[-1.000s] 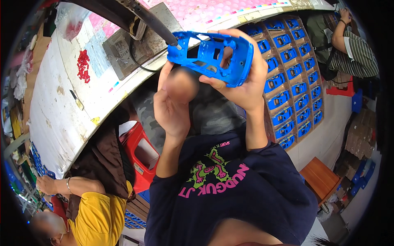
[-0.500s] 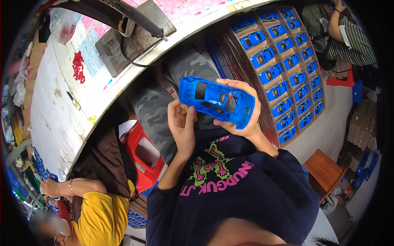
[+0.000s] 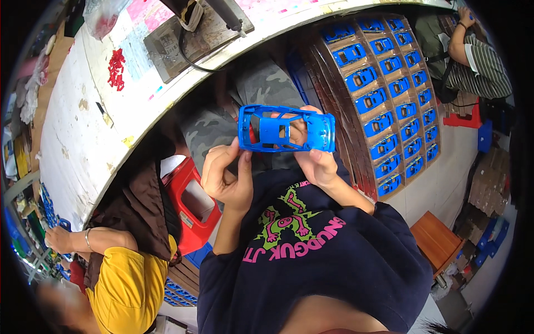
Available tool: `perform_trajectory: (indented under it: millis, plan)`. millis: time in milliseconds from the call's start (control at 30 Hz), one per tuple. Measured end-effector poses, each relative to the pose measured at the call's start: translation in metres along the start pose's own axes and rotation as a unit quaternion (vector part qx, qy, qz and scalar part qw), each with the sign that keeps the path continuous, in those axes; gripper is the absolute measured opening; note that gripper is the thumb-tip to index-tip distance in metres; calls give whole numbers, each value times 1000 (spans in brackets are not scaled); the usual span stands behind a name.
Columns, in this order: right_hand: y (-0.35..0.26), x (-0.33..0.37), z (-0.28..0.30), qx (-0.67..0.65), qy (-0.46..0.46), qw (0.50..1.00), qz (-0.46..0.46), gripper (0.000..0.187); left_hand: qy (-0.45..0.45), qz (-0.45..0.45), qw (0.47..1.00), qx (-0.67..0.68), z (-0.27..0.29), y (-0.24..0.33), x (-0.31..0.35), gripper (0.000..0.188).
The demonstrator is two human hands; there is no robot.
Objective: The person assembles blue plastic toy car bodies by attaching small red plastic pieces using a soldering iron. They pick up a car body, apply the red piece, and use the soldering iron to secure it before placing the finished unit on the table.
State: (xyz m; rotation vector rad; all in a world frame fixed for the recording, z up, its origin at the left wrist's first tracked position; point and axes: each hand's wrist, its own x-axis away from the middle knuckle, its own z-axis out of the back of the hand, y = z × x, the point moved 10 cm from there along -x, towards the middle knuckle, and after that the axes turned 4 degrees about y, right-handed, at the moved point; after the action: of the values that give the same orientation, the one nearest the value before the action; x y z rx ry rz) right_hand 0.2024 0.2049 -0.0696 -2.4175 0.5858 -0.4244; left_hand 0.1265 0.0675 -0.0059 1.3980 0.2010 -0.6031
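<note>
A blue plastic toy car body (image 3: 270, 131) with open window gaps is held level above my lap. My right hand (image 3: 318, 167) grips its right end, thumb on the near side and fingers behind, partly seen through the openings. At the near left corner my left hand (image 3: 224, 179) has its curled fingers and thumb against the shell; part of that contact is hidden. Below lie my legs in grey camouflage trousers (image 3: 261, 92).
Stacked trays of blue car bodies (image 3: 362, 79) stand at the right. A white worktable (image 3: 72, 133) curves across the left and top, bearing a metal-based device (image 3: 167, 55) and small red parts (image 3: 116, 69). A red stool (image 3: 192, 209) and a person in yellow (image 3: 130, 286) are at left.
The car body has turned from slanting to nearly level, tilting so more of its side openings show. My left hand has shifted left. My view has moved slightly.
</note>
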Motion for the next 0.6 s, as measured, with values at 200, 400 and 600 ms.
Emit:
perform_trajectory:
  millis: [200, 400, 600]
  plan:
    - [32, 2, 0, -93, -20, 987, -132, 72, -14, -100, 994, 31, -5, 34, -9, 23]
    - [56, 9, -6, -187, -9, 955, -229, 71, -14, -84, 991, 106, -17, 43, -19, 31]
    - [56, 11, -26, -378, -72, 886, -259, 79, -3, -13, 985, 171, -24, 34, -19, 36]
